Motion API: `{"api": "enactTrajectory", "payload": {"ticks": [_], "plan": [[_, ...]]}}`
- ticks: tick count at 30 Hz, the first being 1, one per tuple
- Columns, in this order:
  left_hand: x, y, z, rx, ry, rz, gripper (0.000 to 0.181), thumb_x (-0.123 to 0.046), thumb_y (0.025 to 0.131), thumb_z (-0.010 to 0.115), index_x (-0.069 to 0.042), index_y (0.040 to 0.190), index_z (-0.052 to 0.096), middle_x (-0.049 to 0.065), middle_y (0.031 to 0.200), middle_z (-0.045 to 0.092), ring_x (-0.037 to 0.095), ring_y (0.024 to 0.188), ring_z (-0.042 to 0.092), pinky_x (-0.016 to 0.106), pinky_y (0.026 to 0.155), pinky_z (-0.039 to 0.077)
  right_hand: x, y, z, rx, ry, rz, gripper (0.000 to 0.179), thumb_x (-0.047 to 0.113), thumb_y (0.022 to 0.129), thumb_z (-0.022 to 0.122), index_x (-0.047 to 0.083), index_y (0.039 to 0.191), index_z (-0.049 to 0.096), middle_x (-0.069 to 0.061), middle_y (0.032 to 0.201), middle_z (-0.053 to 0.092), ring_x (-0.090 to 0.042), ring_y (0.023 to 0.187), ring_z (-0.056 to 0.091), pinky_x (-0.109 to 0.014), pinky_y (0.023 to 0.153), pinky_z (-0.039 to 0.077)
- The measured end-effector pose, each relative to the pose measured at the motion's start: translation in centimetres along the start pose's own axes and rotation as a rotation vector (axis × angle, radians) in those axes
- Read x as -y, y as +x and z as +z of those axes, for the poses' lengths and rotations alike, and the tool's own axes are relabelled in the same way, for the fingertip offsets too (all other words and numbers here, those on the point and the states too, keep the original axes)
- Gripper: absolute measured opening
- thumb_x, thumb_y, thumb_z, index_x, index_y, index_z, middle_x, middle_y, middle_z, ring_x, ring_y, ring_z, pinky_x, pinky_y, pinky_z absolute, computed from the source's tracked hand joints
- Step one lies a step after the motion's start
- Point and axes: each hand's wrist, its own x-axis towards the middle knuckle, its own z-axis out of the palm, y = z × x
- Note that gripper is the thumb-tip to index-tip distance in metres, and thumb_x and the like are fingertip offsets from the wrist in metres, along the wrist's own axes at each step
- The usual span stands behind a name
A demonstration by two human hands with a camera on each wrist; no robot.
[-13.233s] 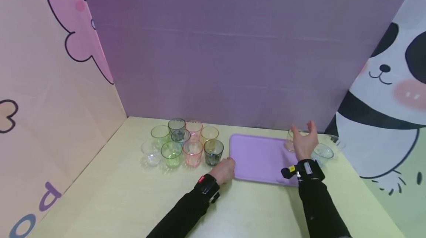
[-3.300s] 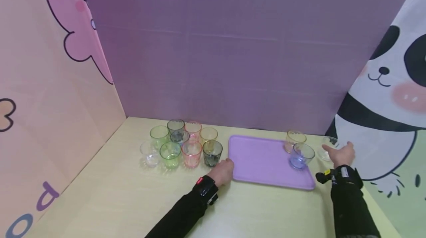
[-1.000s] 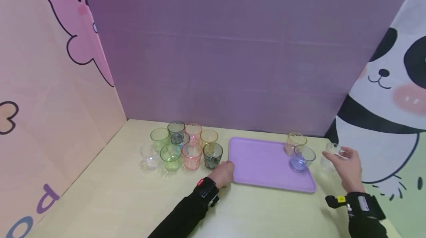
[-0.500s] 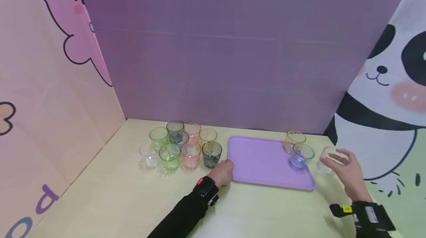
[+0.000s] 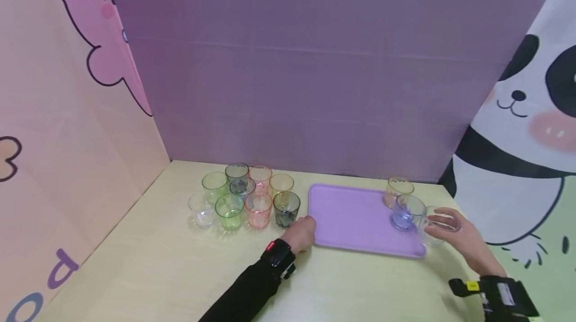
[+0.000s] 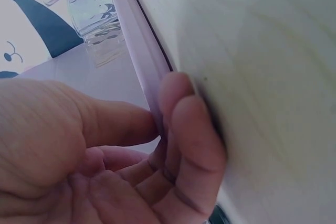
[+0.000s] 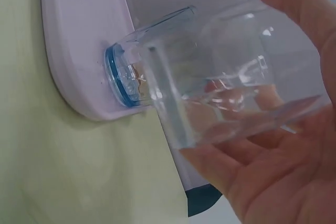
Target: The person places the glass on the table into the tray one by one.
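Observation:
My left hand [image 5: 300,233] grips the front left corner of a purple tray [image 5: 351,217]; in the left wrist view, thumb and fingertips pinch its rim [image 6: 137,61]. My right hand [image 5: 461,239] holds a clear glass [image 7: 220,87] around its side, by the tray's right edge. In the right wrist view this glass looks raised off the table and partly covers a blue glass [image 7: 126,74]. That blue glass [image 5: 407,214] stands on the tray's right part. Behind it, an amber-tinted glass [image 5: 398,193] stands at the tray's back right corner.
Left of the tray, several tinted glasses stand close together: a dark grey glass [image 5: 286,209] nearest my left hand, a pink glass [image 5: 258,212], a green glass [image 5: 229,212] and a clear glass [image 5: 201,212] among them. A purple backdrop [image 5: 288,87] rises behind the table [image 5: 180,272].
Earlier, my right hand was at the amber glass, then the blue glass came onto the tray. Since then my right hand has taken the clear glass and moved it left and forward to the tray's edge.

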Motion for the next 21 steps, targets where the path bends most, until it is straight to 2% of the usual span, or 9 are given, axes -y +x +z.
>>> {"api": "enactTrajectory", "payload": {"ticks": [5, 8, 11, 14, 17, 21], "plan": [[-0.02, 0.0, -0.02, 0.002, 0.007, -0.001, 0.017, -0.003, 0.08, 0.056, 0.005, 0.095, 0.054, 0.012, 0.078, 0.056, 0.02, 0.067, 0.053, 0.029, 0.056, 0.046, -0.65, 0.09, -0.06, 0.09, 0.007, -0.025, 0.065, 0.033, 0.082, 0.062, 0.007, 0.132, 0.029, -0.024, 0.129, 0.044, 0.008, 0.093, 0.051, -0.029, 0.079, 0.048], [-0.01, -0.01, -0.15, 0.002, 0.007, -0.003, 0.019, -0.002, 0.079, 0.056, 0.005, 0.096, 0.054, 0.012, 0.079, 0.057, 0.02, 0.067, 0.053, 0.029, 0.057, 0.046, -0.73, 0.08, 0.04, 0.129, 0.013, -0.003, 0.067, 0.033, 0.082, 0.062, 0.007, 0.133, 0.028, -0.023, 0.129, 0.044, 0.001, 0.097, 0.053, -0.037, 0.082, 0.048], [-0.02, 0.0, -0.22, 0.003, 0.0, -0.002, 0.018, -0.001, 0.078, 0.056, 0.004, 0.095, 0.055, 0.011, 0.079, 0.056, 0.019, 0.067, 0.053, 0.029, 0.057, 0.046, -0.63, 0.0, 0.23, 0.183, 0.03, 0.02, 0.067, 0.031, 0.082, 0.063, 0.008, 0.133, 0.027, -0.023, 0.13, 0.043, -0.019, 0.109, 0.052, -0.045, 0.085, 0.046], [-0.04, 0.02, -0.18, 0.0, -0.001, 0.002, 0.017, -0.002, 0.079, 0.056, 0.004, 0.094, 0.055, 0.01, 0.078, 0.056, 0.019, 0.066, 0.052, 0.029, 0.057, 0.046, -0.5, -0.04, 0.41, 0.233, 0.036, 0.035, 0.069, 0.03, 0.08, 0.065, 0.007, 0.133, 0.028, -0.023, 0.131, 0.042, -0.037, 0.118, 0.043, -0.046, 0.086, 0.046], [-0.06, 0.03, -0.15, -0.003, 0.005, 0.002, 0.017, -0.002, 0.079, 0.055, 0.004, 0.095, 0.054, 0.01, 0.078, 0.056, 0.019, 0.066, 0.053, 0.029, 0.057, 0.046, -0.45, -0.03, 0.56, 0.256, 0.018, 0.038, 0.071, 0.03, 0.078, 0.067, 0.007, 0.133, 0.028, -0.023, 0.132, 0.041, -0.041, 0.12, 0.04, -0.046, 0.085, 0.046], [0.02, 0.03, 0.02, -0.013, 0.02, 0.007, 0.018, -0.002, 0.079, 0.055, 0.006, 0.095, 0.054, 0.011, 0.078, 0.056, 0.02, 0.066, 0.053, 0.031, 0.057, 0.047, -0.5, 0.01, 0.75, 0.245, -0.009, 0.039, 0.071, 0.032, 0.077, 0.067, 0.006, 0.131, 0.029, -0.022, 0.132, 0.042, -0.04, 0.12, 0.04, -0.045, 0.086, 0.046]]}}
